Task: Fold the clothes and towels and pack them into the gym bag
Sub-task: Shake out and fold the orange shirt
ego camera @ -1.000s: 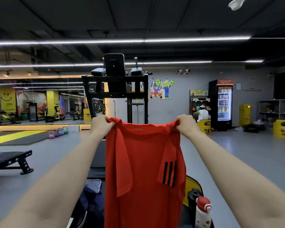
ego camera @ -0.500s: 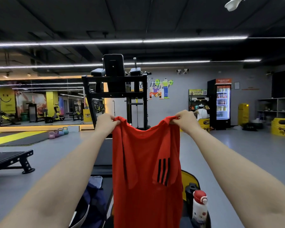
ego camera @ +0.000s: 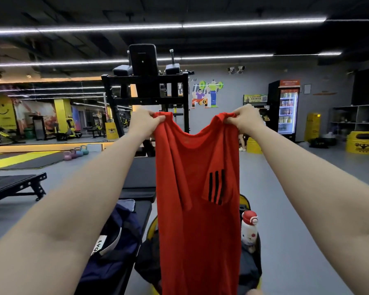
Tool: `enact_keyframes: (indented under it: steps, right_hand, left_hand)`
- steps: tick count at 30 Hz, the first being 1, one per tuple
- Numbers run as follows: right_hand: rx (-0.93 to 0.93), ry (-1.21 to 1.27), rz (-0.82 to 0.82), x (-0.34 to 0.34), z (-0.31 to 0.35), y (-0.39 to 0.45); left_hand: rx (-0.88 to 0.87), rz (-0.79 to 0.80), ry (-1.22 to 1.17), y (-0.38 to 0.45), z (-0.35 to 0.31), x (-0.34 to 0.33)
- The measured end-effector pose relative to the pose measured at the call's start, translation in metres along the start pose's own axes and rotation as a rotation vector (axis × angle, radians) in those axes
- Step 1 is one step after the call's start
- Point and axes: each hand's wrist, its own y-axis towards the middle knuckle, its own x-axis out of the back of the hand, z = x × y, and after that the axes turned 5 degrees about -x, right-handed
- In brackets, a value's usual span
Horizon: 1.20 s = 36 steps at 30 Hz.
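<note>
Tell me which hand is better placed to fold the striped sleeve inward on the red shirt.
Probably the right hand: it grips the red shirt at the shoulder right above the striped sleeve.

Grey floor (ego camera: pixel 296 188), drinks fridge (ego camera: pixel 287 109), ceiling strip lights (ego camera: pixel 179 25)

— Where's the camera?
— One only, on the person's head, facing straight out across the gym toward the far wall and fridge (ego camera: pixel 287 109).
— How close?
— Close enough that both forearms fill the lower corners; wide lens, ceiling lights bend overhead.
</note>
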Motion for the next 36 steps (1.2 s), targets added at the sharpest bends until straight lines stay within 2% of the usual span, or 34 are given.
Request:
enact_keyframes:
  steps: [7, 17, 21, 27, 36]
  right_hand:
    - [-0.131, -0.058, 0.17, -0.031, -0.02, 0.0]
    - [-0.331, -0.198, 0.482, -0.153, -0.118, -0.014]
    - [-0.394, -0.228, 0.484, -0.199, -0.154, -0.015]
    - [-0.465, -0.196, 0.472, -0.263, -0.188, 0.004]
    - [-0.458, -0.176, 0.506, -0.357, -0.235, 0.071]
  left_hand:
    - [0.141, 0.159, -0.011, -0.017, 0.023, -0.02]
    - [0.382, 0.338, 0.088, -0.046, 0.16, -0.103]
    - [0.424, 0.378, 0.142, -0.054, 0.207, -0.134]
    - [0.553, 0.335, 0.086, -0.046, 0.267, -0.187]
    - [0.608, 0.275, 0.05, 0.008, 0.343, -0.256]
